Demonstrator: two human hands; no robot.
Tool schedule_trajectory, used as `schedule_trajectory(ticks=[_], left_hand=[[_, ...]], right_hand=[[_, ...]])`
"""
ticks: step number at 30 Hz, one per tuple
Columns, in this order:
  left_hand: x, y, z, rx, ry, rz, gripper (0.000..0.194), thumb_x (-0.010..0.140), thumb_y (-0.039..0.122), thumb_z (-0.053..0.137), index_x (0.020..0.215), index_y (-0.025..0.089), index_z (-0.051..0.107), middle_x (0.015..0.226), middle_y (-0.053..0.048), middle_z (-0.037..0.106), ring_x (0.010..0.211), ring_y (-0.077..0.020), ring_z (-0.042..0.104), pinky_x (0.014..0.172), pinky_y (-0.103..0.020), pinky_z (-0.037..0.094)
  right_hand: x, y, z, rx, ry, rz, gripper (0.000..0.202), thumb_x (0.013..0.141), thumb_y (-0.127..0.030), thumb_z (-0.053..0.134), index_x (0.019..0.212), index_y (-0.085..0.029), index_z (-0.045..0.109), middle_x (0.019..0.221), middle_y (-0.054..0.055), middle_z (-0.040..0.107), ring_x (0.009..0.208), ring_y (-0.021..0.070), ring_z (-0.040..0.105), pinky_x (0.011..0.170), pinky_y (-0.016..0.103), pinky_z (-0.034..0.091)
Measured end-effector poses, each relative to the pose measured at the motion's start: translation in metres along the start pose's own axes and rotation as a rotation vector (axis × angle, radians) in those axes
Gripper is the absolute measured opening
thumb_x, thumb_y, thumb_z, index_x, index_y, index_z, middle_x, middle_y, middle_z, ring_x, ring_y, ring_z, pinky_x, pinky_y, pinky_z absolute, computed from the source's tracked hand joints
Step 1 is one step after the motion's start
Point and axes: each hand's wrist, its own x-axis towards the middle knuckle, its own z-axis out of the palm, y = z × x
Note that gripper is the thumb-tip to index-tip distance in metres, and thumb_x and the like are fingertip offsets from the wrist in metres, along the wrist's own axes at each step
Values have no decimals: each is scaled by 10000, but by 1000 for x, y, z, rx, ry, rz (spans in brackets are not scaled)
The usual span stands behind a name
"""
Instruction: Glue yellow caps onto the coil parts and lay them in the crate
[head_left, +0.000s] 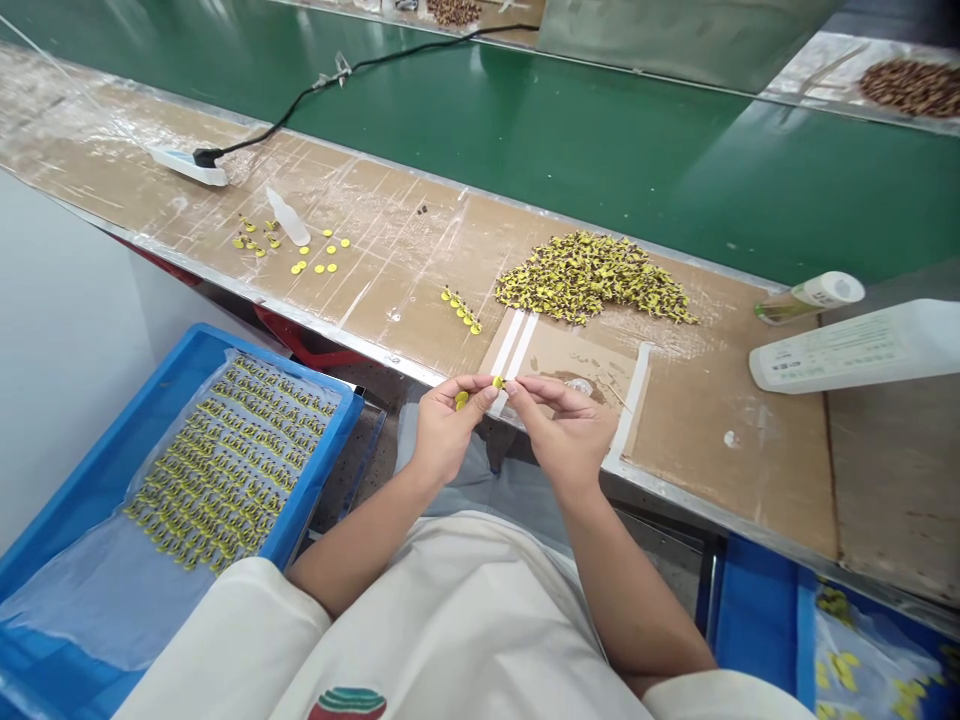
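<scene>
My left hand [442,430] pinches a small yellow disc [498,382] between thumb and forefinger, and more yellow discs [461,400] show against its fingers. My right hand [574,435] is closed at the fingertips on a tiny dark-and-yellow piece, which touches or nearly touches the disc. Both hands meet over the front edge of the bench. Beyond them lies a large heap of small yellow-and-dark pieces [592,278]. A short row of discs with dark pieces standing on them [461,310] sits left of the heap.
A blue tray [341,410] at lower left holds rows of finished-looking pieces on a plastic sheet. Loose yellow discs [320,268] and a small white bottle [287,217] lie farther left. A large white bottle [855,345] lies at right. A black cable [300,100] crosses the green belt [450,110].
</scene>
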Motion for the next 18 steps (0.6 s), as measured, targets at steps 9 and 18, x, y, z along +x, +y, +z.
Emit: schedule_trajectory(ticks=[9,18], left_hand=[[1,7,0,-3,-33,6,218,697,255,779,899,189,728,815,-15,701,657,-55,575,707,-213,440],[1,3,-5,16,-10,52,152,674,223,793,815,193,744,824,-23,729,727,-85,623,739,-228,472]], right_hand=[[-2,-2,0,12,1,59,181,687,-311,798,823,-200,756,792,42,738,684,166,670,690,306,556],[-1,1,0,70,-38,115,195,676,-323,809,823,-206,755,787,42,739,674,161,670,670,302,562]])
